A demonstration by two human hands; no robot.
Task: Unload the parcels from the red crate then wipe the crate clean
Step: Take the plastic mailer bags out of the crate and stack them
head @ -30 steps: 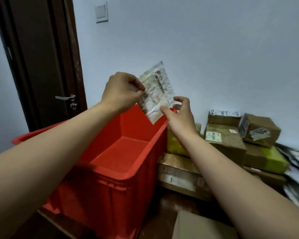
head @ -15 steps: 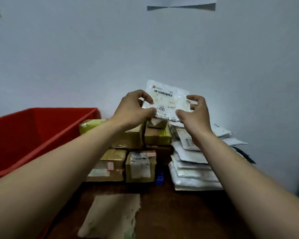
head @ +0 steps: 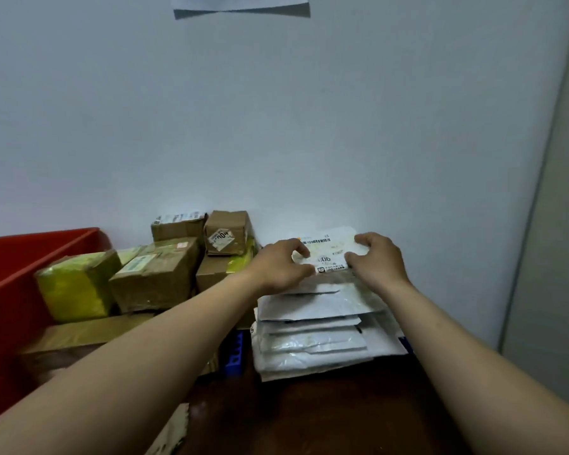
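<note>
The white mailer (head: 330,249), lifted clear of the red crate (head: 17,257) 1 s ago, now sits on the stack of white mailers (head: 312,326), well right of the crate; left hand (head: 281,266) and right hand (head: 376,257) pinch its 2 ends; release looks due, then wiping.

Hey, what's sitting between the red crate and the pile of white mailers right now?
Stacked parcels: a yellow-wrapped parcel beside the red crate, then taped cardboard boxes up to the white mailers. Seen in the head view.
</note>
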